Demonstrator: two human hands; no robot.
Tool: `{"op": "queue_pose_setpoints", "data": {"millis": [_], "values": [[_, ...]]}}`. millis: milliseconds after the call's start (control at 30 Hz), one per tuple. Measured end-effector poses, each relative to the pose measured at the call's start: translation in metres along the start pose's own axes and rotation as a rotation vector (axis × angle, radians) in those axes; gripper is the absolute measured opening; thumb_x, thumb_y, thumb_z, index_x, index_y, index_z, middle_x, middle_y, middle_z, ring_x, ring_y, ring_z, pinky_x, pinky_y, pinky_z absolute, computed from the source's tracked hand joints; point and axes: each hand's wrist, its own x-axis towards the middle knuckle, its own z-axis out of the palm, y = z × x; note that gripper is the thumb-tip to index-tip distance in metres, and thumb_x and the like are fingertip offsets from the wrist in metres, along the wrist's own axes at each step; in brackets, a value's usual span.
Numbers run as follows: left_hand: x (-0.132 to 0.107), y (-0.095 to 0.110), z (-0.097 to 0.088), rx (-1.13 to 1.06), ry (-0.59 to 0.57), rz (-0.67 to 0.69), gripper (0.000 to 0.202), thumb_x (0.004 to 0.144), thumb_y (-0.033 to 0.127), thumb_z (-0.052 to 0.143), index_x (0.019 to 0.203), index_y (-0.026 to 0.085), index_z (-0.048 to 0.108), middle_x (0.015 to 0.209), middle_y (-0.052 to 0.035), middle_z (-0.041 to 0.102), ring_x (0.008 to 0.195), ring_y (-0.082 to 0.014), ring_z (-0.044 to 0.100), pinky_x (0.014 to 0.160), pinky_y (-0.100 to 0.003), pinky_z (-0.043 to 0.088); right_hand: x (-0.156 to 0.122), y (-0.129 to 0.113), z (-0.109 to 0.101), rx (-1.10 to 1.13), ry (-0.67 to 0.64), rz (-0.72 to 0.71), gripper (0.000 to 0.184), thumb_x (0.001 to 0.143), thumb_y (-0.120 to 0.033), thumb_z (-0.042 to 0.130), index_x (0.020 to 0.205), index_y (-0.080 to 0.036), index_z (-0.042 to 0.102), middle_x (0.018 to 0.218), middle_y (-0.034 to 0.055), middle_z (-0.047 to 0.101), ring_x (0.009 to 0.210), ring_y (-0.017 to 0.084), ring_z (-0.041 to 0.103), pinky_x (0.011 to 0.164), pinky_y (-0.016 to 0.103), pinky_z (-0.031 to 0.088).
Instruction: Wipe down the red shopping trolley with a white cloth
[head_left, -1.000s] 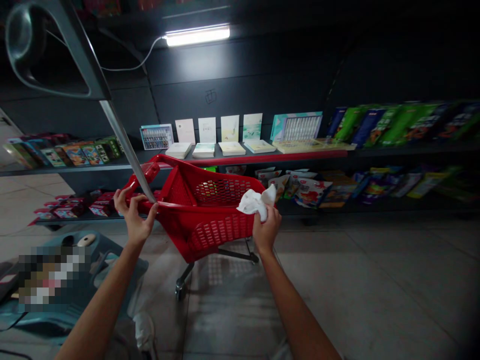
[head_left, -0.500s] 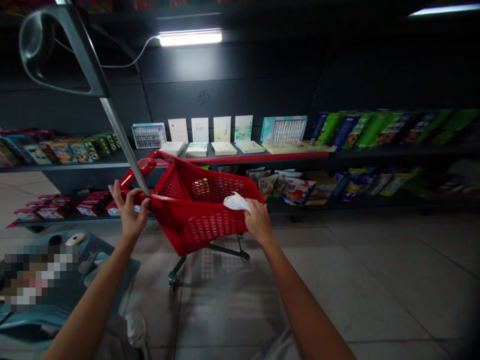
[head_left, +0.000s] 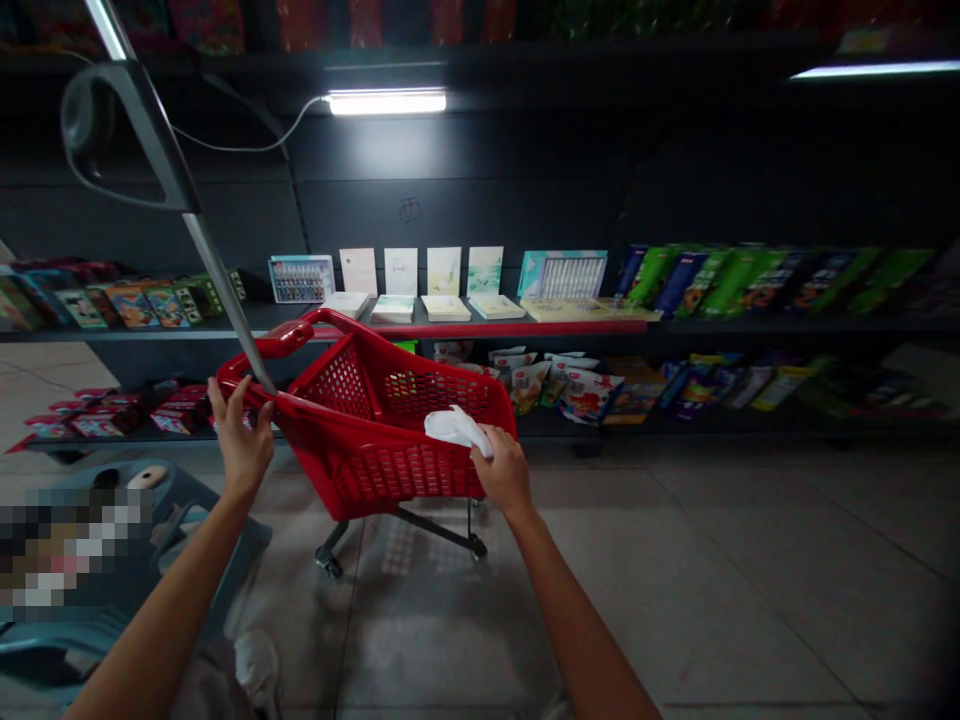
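A small red plastic shopping cart (head_left: 405,470) with perforated sides stands on casters in front of the shelves. My left hand (head_left: 244,440) is at the cart's left corner, its fingers curled over the red rim beside the handle (head_left: 281,340). In my right hand (head_left: 506,475) is a crumpled white cloth (head_left: 457,430), held at the near top rim toward the cart's right end. A metal pole (head_left: 217,275) with a grey loop-shaped grip (head_left: 127,135) slants up from the cart's left corner. The inside of the basket is partly hidden by its near wall.
Behind the cart, a dark shelf (head_left: 570,325) bears books, marker sets and green and blue packets (head_left: 720,285). Snack bags (head_left: 585,390) fill the lower shelf. A blue-grey plastic cart (head_left: 210,560) stands at lower left, close to my left arm. A lamp (head_left: 386,101) glows above.
The shopping cart has shifted a little left, with both hands on it. My right hand has slid slightly left and down with the cloth. The view has tilted up a little.
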Motion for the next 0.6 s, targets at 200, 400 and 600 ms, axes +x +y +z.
{"op": "queue_pose_setpoints", "data": {"millis": [200,400,600], "values": [[-0.025,0.023,-0.008,0.018,0.024,0.387,0.051,0.095,0.015,0.056,0.144,0.026,0.056,0.171,-0.0097,0.032,0.161,-0.0339,0.025,0.130,-0.059,0.027,0.001,-0.006,-0.011,0.003,-0.009,-0.061,0.015,0.089,-0.021,0.054,0.100,-0.020,0.064,0.097,0.0074,0.068,0.096,0.026,0.059,0.093,0.036,0.043],[-0.062,0.065,0.018,0.052,-0.422,0.692,0.064,0.096,0.015,0.055,0.157,0.028,0.041,0.168,-0.0112,0.038,0.159,-0.0335,0.031,0.130,-0.066,0.024,-0.003,-0.038,-0.016,-0.086,-0.187,-0.069,0.008,0.089,-0.020,0.057,0.094,-0.022,0.063,0.093,0.0045,0.066,0.091,0.022,0.060,0.081,0.031,0.041],[-0.086,0.079,0.036,0.147,-0.601,0.608,0.031,0.101,0.028,0.054,0.132,0.025,0.062,0.126,-0.0070,0.074,0.126,-0.0276,0.064,0.129,-0.066,0.011,0.003,-0.037,-0.026,-0.039,-0.276,-0.241,0.019,0.088,-0.019,0.063,0.105,-0.021,0.071,0.098,0.0058,0.072,0.098,0.025,0.058,0.095,0.037,0.040]]}}
